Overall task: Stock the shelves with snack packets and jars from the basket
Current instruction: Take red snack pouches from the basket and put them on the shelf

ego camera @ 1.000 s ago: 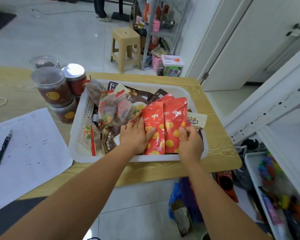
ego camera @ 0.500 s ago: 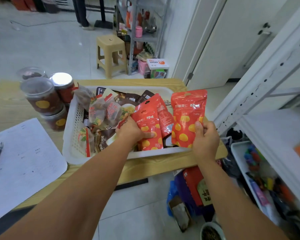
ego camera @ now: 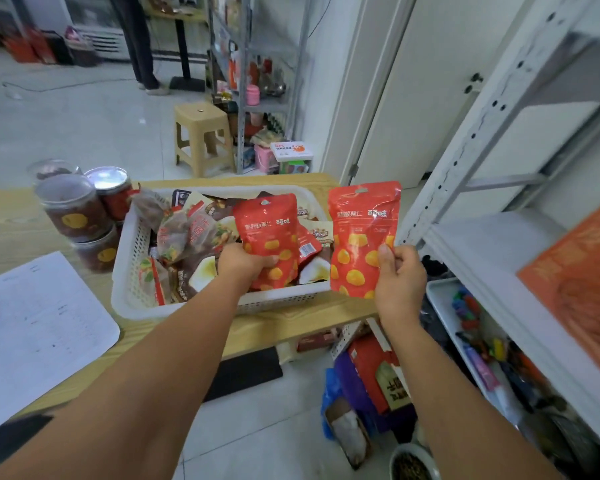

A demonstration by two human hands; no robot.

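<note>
A printed sheet (ego camera: 42, 323) is laid at the left edge of the bench (ego camera: 7, 220). Stacked clear jars (ego camera: 71, 209) are stood towards its far edge, just beside the white basket (ego camera: 132, 258), which is filled with snack packets. Over the basket's right half, a red packet (ego camera: 267, 226) is held upright in the left grip (ego camera: 243, 263), whose fingers are curled round its lower part. Past the bench's right edge, a second red packet (ego camera: 361, 230) is pinched at its lower right side by the right grip (ego camera: 400, 275), near the white shelf (ego camera: 492, 244).

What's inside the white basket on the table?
The white basket holds a heap of snack packets, clear, brown and red. The left hand grips one red packet above it. The bottom layers are covered.
</note>
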